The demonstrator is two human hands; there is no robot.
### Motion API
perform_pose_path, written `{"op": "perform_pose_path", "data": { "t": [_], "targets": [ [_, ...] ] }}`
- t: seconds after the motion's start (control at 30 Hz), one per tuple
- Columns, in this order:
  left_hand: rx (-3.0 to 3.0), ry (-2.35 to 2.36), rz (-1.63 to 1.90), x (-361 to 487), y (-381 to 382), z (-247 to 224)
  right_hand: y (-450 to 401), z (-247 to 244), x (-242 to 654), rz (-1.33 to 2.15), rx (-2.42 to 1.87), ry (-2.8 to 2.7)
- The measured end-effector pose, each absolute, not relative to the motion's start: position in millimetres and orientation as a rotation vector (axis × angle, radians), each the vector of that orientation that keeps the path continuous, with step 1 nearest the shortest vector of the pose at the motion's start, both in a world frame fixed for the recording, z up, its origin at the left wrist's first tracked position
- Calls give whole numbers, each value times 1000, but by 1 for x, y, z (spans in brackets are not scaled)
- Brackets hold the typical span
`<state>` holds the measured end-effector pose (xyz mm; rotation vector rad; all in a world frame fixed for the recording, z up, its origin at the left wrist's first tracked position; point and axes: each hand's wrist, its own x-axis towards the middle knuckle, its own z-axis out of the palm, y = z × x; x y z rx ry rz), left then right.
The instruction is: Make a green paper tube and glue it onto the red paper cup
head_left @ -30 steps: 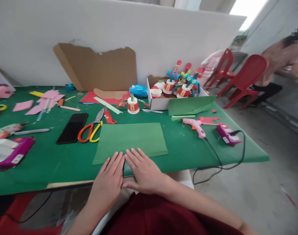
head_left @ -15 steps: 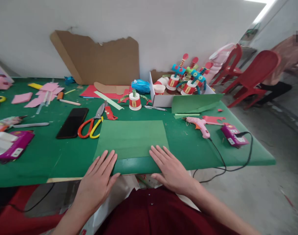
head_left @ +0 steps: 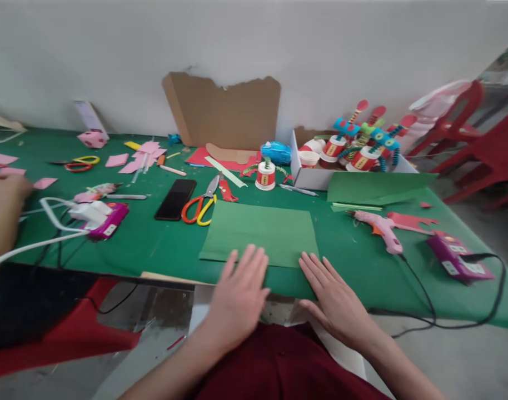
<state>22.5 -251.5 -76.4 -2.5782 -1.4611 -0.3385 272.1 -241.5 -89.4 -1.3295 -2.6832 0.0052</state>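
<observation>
A sheet of green paper (head_left: 262, 230) lies flat near the front edge of the green table. My left hand (head_left: 241, 291) rests with fingers outstretched on the sheet's near edge, left of its middle. At the near right corner, my right hand (head_left: 333, 297) lies flat, fingertips on or just beside the paper. Both hands are open and grip nothing. Scissors (head_left: 200, 205) with one red and one yellow handle lie just left of the sheet. Beyond it stands a red and white paper cup (head_left: 265, 175) with folded green strips attached.
A white box (head_left: 316, 176) holds several decorated cups. At right lie a pink glue gun (head_left: 381, 226) and a purple power strip (head_left: 458, 258). A phone (head_left: 175, 199) and another power strip (head_left: 111, 221) lie left. Another person's hand (head_left: 6, 205) shows at the far left.
The view has swung left, bringing another person's hand into sight. My left hand has slid right along the paper's near edge; my right hand stays by the near right corner.
</observation>
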Motion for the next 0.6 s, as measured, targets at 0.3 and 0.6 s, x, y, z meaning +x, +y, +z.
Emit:
{"op": "perform_pose_path", "data": {
  "t": [0.3, 0.6],
  "targets": [
    [-2706, -1350, -240, 22, -239, -102, -238, -100, 275, -157, -1260, -2643],
    [-2626, -1457, -174, -79, -240, -100, -238, -99, 275, -134, -1263, -2651]
  ]
}}
